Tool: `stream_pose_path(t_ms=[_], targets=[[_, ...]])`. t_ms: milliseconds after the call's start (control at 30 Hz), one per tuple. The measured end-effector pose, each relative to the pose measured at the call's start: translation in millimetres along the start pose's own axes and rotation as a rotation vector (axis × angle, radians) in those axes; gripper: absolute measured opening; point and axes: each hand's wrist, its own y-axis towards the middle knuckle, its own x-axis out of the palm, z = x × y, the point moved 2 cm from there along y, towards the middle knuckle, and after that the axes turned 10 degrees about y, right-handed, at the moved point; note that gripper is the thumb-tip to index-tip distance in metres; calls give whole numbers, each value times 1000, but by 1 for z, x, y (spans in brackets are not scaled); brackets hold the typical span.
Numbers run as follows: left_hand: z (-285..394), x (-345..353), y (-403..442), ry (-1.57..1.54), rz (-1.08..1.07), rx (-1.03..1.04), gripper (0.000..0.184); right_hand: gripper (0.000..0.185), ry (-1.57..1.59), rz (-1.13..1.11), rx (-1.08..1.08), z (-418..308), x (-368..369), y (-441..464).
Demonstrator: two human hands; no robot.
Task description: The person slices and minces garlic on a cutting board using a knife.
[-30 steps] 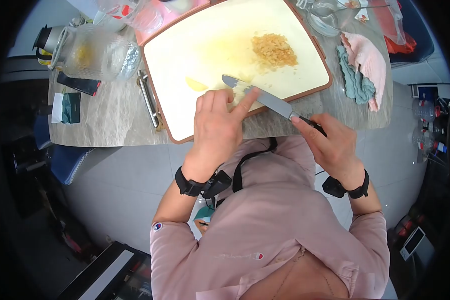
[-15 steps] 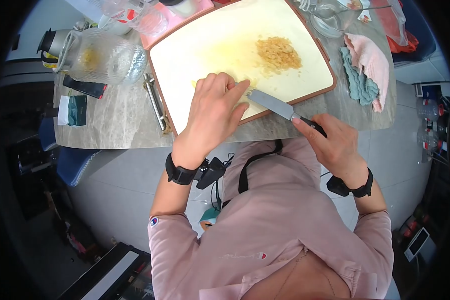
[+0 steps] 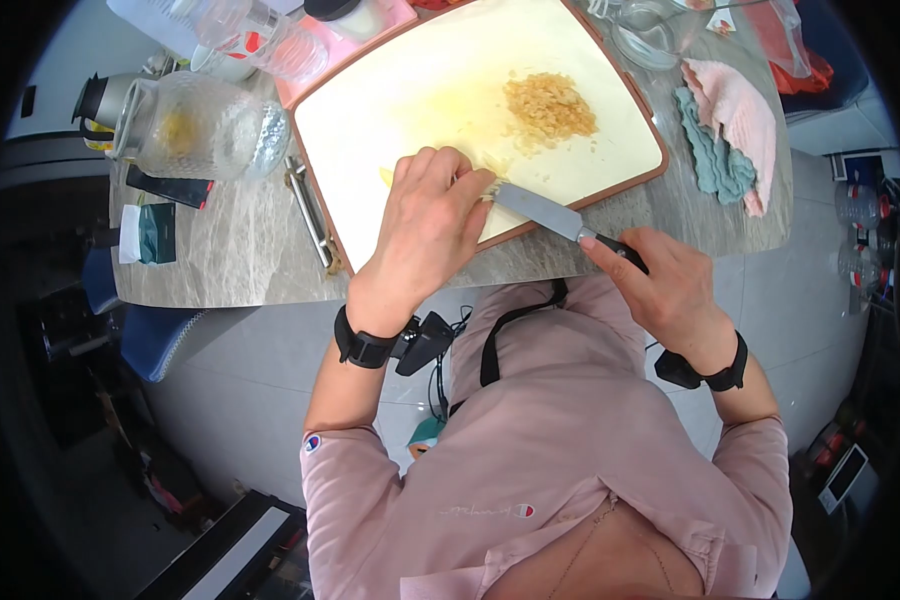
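Note:
My right hand (image 3: 662,275) is wrapped round the black handle of a knife (image 3: 540,208), whose blade points left over the front edge of a cream cutting board (image 3: 370,120) with a brown rim. Near the blade's tip, my left hand (image 3: 428,215) rests on the board with fingers curled and thumb and index close together. Small pale yellow pieces (image 3: 492,160) lie by those fingertips; whatever is under the fingers is mostly hidden. A heap of chopped orange-brown bits (image 3: 550,108) sits on the board's right half.
A glass pitcher (image 3: 205,125) and a metal rod-like object (image 3: 308,215) are left of the board. Pink and teal cloths (image 3: 735,130) lie to its right. A glass jar (image 3: 650,30) stands behind at the right, a clear bottle (image 3: 260,40) at the back left.
My left hand has shifted left from over the blade, and its fingers have drawn in. The knife's tip is now at its fingertips, less far left than at first.

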Motion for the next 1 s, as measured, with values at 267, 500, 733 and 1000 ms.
stream_pose_path(t_ms=[267, 500, 733, 1000], targets=[[2, 2, 0, -13, 15, 14, 30, 61, 14, -21, 5, -1, -1, 0], [1, -1, 0, 0, 14, 9, 33, 60, 7, -5, -8, -2, 0, 0], [0, 1, 1, -18, 28, 25, 31, 58, -7, -10, -6, -1, 2, -1], [-4, 2, -4, 6, 87, 28, 21, 58, 15, -4, 1, 1, 1, -1]])
